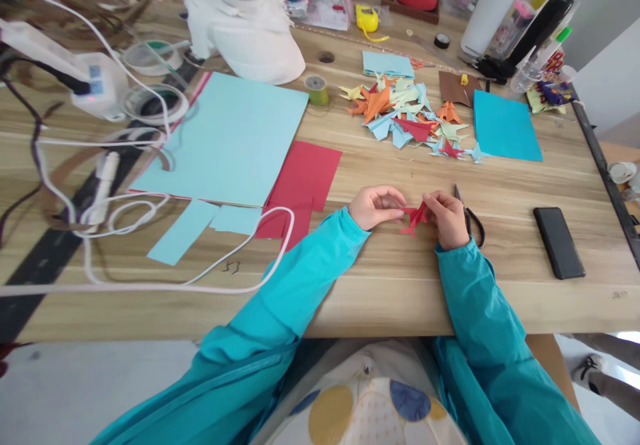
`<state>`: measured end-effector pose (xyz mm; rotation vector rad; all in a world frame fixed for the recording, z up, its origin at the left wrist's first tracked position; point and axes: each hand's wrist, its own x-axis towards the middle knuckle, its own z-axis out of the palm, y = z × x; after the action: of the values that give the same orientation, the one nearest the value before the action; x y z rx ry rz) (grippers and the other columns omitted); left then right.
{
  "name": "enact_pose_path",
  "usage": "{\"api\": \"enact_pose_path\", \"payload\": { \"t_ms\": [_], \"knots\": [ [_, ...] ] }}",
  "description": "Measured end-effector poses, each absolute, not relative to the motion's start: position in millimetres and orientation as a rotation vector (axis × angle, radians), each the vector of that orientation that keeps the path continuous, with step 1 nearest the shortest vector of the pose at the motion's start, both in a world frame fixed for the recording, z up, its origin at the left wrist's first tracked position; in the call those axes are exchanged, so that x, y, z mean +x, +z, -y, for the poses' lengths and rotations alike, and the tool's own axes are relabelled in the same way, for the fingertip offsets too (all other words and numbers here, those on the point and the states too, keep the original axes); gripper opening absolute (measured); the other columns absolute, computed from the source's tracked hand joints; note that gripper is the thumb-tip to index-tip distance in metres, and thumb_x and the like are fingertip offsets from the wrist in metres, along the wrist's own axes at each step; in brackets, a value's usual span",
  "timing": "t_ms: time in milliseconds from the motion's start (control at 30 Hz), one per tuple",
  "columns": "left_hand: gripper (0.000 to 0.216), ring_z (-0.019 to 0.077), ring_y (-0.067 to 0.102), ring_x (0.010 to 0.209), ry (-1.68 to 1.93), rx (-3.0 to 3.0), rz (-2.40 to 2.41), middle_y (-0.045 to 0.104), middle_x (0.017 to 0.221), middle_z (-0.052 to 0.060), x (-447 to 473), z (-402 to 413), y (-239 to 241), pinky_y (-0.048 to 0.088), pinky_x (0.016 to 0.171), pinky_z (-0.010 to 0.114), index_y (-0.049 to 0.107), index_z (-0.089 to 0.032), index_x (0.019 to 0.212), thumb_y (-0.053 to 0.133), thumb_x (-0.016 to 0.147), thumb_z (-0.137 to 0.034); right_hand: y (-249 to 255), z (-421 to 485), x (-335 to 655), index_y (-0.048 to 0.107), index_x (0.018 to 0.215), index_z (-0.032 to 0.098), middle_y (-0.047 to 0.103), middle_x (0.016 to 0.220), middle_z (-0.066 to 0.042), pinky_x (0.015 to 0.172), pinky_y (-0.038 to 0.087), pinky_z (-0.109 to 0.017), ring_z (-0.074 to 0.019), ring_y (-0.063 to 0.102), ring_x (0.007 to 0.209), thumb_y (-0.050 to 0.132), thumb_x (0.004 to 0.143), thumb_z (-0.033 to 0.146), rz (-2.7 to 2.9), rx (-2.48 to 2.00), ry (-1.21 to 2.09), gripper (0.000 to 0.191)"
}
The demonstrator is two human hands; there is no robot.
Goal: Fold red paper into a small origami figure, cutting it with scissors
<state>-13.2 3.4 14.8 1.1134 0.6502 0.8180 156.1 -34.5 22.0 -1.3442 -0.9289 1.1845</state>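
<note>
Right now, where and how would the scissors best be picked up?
Probably by the black handle loop, coming from the right: the scissors lie with the blade end pointing away, and the right hand sits just left of them.

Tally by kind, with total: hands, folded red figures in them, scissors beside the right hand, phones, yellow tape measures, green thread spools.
Hands (left hand, right hand): 2
Folded red figure, held: 1
Scissors beside the right hand: 1
Phone: 1
Yellow tape measure: 1
Green thread spool: 1
Total: 7
</note>
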Motion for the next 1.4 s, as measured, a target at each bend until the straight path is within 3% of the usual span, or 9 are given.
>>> {"api": "enact_pose_path", "payload": {
  "t_ms": [233,633,867,1167,1400],
  "knots": [
    [0.028,0.0098,0.057,0.045,0.797,1.187,-0.711,0.06,0.047,0.0,-16,-3,21,0.045,0.05,0.021,0.059,-0.012,0.066,0.076,0.06,-0.034,23,34,156,0.055,0.052,0.017,0.053,0.042,0.004,0.037,0.033,-0.019,-0.0067,0.045,0.036,0.07,0.066,0.041,0.927,-1.35,1.17,0.032],
    [0.024,0.0096,0.057,0.044,0.752,1.223,-0.772,0.061,0.047,0.001,-14,-1,19,0.048,0.05,0.021,0.062,-0.011,0.064,0.075,0.061,-0.031,22,34,156,0.056,0.054,0.017,0.053,0.042,0.004,0.037,0.034,-0.019,-0.0071,0.045,0.036,0.071,0.064,0.043,0.917,-1.365,1.175,0.031],
    [0.033,0.0104,0.058,0.046,0.674,0.917,-0.616,0.06,0.052,0.0,-14,-3,13,0.05,0.046,0.022,0.058,-0.011,0.07,0.077,0.059,-0.035,22,35,156,0.053,0.053,0.018,0.047,0.042,0.005,0.038,0.031,-0.019,-0.0061,0.039,0.038,0.069,0.067,0.042,0.922,-1.298,1.205,0.032],
    [0.032,0.0116,0.059,0.047,0.624,0.658,-0.473,0.061,0.057,0.0,-9,-2,11,0.05,0.043,0.023,0.058,-0.01,0.072,0.08,0.056,-0.026,31,37,152,0.049,0.056,0.019,0.043,0.048,0.007,0.041,0.037,-0.02,-0.0066,0.04,0.041,0.072,0.062,0.045,0.788,-1.246,1.297,0.035],
    [0.027,0.012,0.059,0.047,0.673,0.681,-0.56,0.061,0.054,0.0,-8,-2,10,0.051,0.044,0.025,0.056,-0.01,0.071,0.077,0.06,-0.022,23,34,155,0.05,0.055,0.019,0.047,0.045,0.006,0.04,0.035,-0.02,-0.0069,0.041,0.04,0.07,0.065,0.043,0.843,-1.256,1.222,0.033]
  ]
}}
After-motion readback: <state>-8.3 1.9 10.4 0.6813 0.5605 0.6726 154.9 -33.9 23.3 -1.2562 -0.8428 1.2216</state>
